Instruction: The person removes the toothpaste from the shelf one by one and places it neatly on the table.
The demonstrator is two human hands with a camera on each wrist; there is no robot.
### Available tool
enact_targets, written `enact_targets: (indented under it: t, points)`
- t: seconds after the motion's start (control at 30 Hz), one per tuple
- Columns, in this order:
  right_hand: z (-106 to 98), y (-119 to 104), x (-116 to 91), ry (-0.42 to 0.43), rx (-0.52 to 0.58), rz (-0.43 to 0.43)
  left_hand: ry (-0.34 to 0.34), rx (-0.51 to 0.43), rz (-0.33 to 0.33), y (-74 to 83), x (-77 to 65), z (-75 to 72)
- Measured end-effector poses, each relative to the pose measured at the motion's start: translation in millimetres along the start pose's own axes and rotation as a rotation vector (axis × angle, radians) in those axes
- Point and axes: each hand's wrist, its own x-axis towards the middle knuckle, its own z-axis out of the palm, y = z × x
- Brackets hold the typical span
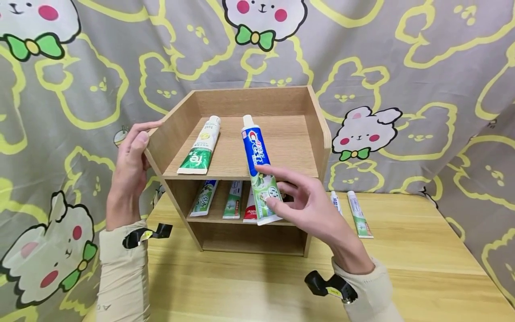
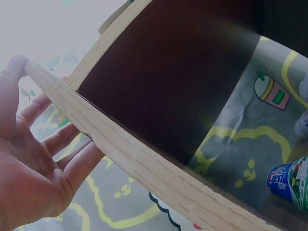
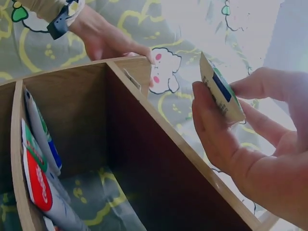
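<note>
My right hand [image 1: 315, 208] pinches a blue and green Crest toothpaste tube [image 1: 255, 145] between thumb and fingers. The tube's capped end points to the back, over the top shelf, and its flat end overhangs the front edge. In the right wrist view that flat end [image 3: 224, 98] shows between the fingers. At the upper left of the wooden rack [image 1: 257, 100], my left hand [image 1: 128, 170] holds the side panel [image 2: 120, 134], thumb and fingers at its edge. A white and green toothpaste tube [image 1: 204, 143] lies on the top shelf, left of the Crest tube.
Several tubes lie on the middle shelf, including a blue-green one [image 1: 204, 197] and a red Colgate tube [image 3: 38, 180]. Right of the rack, a white-green tube [image 1: 359, 214] and another tube [image 1: 336, 202] lie on the wooden table [image 1: 422, 250]. A patterned curtain [image 1: 362, 40] hangs behind.
</note>
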Motion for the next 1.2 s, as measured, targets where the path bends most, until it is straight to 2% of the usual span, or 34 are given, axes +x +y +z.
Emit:
enact_targets:
  t: [0.4, 0.7, 1.07, 1.2]
  points:
    - [-11.0, 4.5, -23.2, 0.026, -0.037, -0.064, 0.001, -0.009, -0.010, -0.9, -1.5, -0.4]
    - [-20.0, 3.3, -38.5, 0.083, -0.155, -0.071, -0.014, -0.004, -0.009, -0.3, -0.7, 0.4]
    - [-30.2, 1.7, -59.8, 0.141, -0.188, -0.099, -0.062, 0.022, -0.032, 2.3, 0.2, -2.8]
    - [-36.7, 0.9, -63.3, 0.151, -0.179, -0.114, -0.066, 0.031, -0.020, 4.1, 1.0, -4.1]
